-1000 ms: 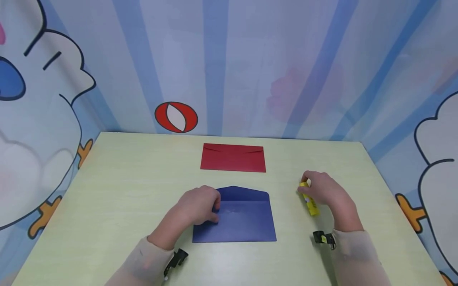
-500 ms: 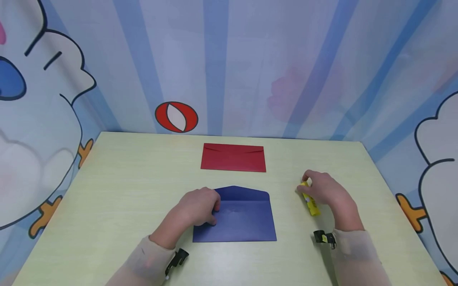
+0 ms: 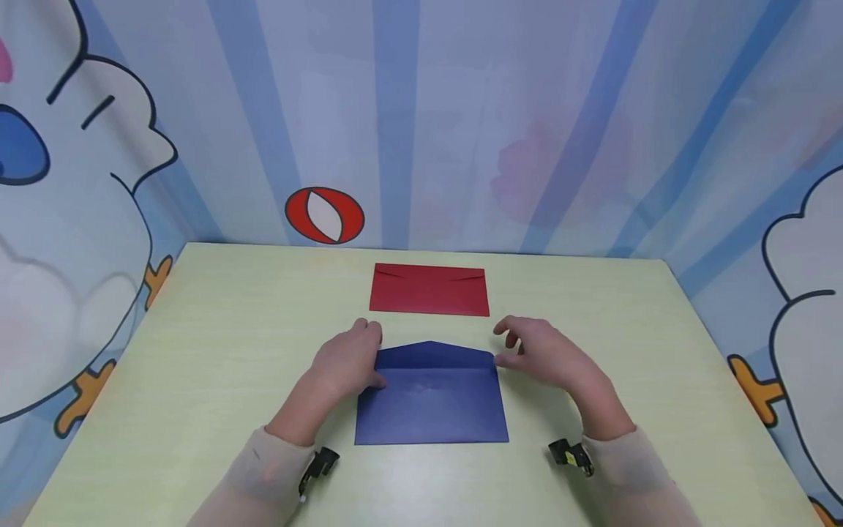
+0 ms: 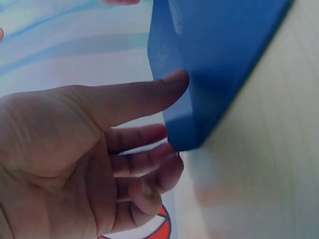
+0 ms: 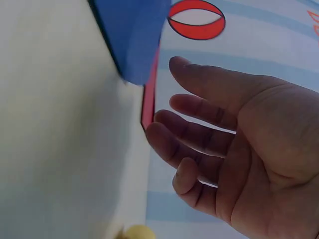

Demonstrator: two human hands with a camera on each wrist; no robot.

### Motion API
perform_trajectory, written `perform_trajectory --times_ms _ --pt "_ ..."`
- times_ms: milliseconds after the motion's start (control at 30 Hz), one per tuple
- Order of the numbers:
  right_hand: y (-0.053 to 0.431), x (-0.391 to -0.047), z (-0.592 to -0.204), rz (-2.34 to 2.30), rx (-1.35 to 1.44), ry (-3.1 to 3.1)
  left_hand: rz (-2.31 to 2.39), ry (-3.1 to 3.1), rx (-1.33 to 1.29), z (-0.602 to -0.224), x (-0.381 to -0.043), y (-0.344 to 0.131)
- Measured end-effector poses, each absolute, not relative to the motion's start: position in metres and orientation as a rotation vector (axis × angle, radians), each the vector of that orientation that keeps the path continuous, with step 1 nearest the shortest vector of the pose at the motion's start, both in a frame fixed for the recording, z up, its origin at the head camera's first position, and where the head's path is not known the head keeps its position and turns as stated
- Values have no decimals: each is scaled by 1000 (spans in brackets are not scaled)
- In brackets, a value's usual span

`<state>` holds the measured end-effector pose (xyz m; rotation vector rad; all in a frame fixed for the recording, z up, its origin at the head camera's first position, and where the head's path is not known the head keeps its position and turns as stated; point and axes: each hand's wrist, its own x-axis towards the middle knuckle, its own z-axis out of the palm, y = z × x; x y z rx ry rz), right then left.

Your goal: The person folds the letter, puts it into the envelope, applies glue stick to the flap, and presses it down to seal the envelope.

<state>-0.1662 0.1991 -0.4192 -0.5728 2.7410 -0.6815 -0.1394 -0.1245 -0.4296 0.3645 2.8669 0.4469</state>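
Note:
In the head view a blue envelope (image 3: pixel 431 406) lies on the table, its flap (image 3: pixel 431 357) unfolded toward the back. My left hand (image 3: pixel 345 362) is at its left edge, thumb over the paper and fingers reaching beyond the flap's corner. The left wrist view has the thumb (image 4: pixel 177 82) overlapping the envelope and the other fingers loosely bent at its corner. By the flap's right corner is my right hand (image 3: pixel 543 351), fingers parted with nothing between them. A yellow rounded end (image 5: pixel 138 232) peeks in at the bottom of the right wrist view; the head view hides this yellow stick behind my right hand.
A red envelope (image 3: pixel 429 291) lies flat farther back on the pale table (image 3: pixel 217 351). Behind the table stands a blue striped backdrop (image 3: pixel 448 132) with cartoon prints. Small black cameras sit at both wrists, the left one (image 3: pixel 319 468) close above the tabletop.
My right hand has let go of the yellow stick and moved left to the blue envelope's flap corner. My left hand has shifted slightly left and back along the envelope's edge.

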Motion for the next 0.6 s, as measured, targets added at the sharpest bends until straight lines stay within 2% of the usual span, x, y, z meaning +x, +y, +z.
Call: perform_trajectory --times_ms 300,600 --pt "178 -164 -440 -595 -731 2783 510 2870 391 -438 -149 -131" --pt "171 -165 -445 -484 -1119 2927 551 2921 696 -444 -153 -127"
